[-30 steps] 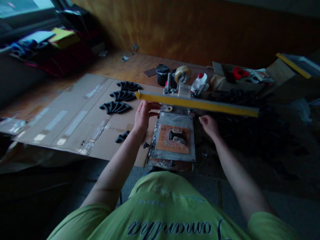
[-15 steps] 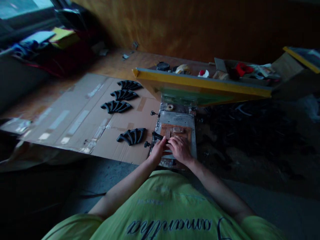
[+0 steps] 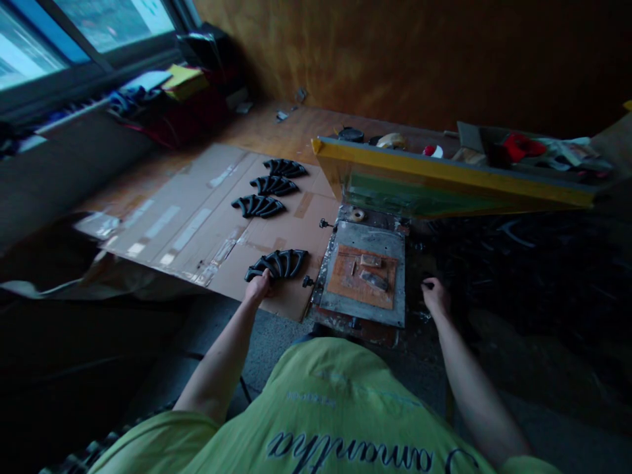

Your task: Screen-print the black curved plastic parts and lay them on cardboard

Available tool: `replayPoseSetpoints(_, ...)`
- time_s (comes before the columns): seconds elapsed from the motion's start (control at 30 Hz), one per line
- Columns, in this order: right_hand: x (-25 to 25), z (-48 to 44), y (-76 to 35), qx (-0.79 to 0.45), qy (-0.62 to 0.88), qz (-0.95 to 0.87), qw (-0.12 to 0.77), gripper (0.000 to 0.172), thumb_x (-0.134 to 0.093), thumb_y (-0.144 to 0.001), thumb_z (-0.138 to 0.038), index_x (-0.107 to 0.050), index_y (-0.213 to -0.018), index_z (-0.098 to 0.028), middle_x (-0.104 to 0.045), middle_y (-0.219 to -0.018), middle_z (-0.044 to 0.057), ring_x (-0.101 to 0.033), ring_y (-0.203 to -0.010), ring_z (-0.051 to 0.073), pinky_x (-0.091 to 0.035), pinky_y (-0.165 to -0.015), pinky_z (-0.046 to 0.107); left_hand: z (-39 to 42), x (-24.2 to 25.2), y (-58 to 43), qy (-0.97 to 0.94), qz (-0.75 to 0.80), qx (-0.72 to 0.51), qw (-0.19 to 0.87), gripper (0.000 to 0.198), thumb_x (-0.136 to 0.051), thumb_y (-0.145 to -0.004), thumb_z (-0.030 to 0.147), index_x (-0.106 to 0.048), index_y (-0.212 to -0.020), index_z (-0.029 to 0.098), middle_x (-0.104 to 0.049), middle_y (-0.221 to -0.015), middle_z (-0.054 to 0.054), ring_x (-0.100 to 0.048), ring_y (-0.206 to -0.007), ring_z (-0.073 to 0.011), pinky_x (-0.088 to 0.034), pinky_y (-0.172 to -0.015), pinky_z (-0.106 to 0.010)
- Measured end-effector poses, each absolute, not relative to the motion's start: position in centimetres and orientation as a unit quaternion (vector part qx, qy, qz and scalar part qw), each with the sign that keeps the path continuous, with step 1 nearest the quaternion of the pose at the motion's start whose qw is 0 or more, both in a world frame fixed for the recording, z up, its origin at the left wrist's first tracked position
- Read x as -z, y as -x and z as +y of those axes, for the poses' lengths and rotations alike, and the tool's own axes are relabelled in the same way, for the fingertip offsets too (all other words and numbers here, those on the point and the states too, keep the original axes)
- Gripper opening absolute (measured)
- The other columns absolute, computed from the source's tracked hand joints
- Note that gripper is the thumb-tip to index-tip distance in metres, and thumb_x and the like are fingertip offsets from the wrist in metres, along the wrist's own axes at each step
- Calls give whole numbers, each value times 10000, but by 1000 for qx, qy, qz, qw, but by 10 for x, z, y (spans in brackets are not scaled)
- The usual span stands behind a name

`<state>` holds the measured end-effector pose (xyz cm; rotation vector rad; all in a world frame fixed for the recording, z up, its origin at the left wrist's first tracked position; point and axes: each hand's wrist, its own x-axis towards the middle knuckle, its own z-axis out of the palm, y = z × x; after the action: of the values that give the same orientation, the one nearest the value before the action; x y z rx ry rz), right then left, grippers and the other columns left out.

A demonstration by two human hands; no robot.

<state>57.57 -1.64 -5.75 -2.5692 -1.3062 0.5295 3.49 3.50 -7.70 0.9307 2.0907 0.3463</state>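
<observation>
A black fan-shaped ribbed moulding (image 3: 277,264) lies on a taped cardboard sheet (image 3: 197,230), its long axis running left to right, ribs fanning toward the far side. The left hand's (image 3: 257,286) fingers (image 3: 264,276) curl onto its near edge. The right hand (image 3: 435,296), fingers loosely curled, sits right of a metal plate (image 3: 380,237). Three similar mouldings (image 3: 259,206) lie farther away; a yellow-framed screen (image 3: 444,178) tilts above.

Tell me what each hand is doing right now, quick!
Left hand: closed, holding a black arched piece.
Right hand: curled, but too dark to tell whether it holds anything.
</observation>
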Motion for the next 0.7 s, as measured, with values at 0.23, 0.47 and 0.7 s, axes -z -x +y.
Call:
replayPoseSetpoints(0.23, 18, -4, -508, -88, 637, -741, 196, 265, -416, -970, -266, -652, -1083, -226, -671, -1038, 90, -636, -854, 205, -491, -733, 301, 29, 53, -46, -406, 867, -14, 287, 662, -385, -865, 698, -710, -922, 124, -723, -889, -226, -694, -889, -385, -524, -751, -468)
replayPoseSetpoints(0.47, 19, 13, -466, -49, 527, -837, 141, 342, -441, -965, -163, -634, -1241, -221, -680, -988, 78, -620, -907, 204, -479, -783, 293, 0, 49, -125, -580, 808, -78, 71, 662, -479, -867, 658, -546, -1392, 261, -482, -1472, -144, -473, -1271, -353, -471, -939, -469)
replayPoseSetpoints(0.7, 16, 25, -462, 8, 482, -865, 138, 367, -463, -938, -120, -708, -1185, -238, -677, -963, 80, -574, -911, 223, -463, -771, 320, 25, 57, -135, -552, 828, -56, 80, 707, -556, -823, 652, -565, -1373, 207, -459, -1480, -170, -392, -1310, -406, -382, -1003, -580)
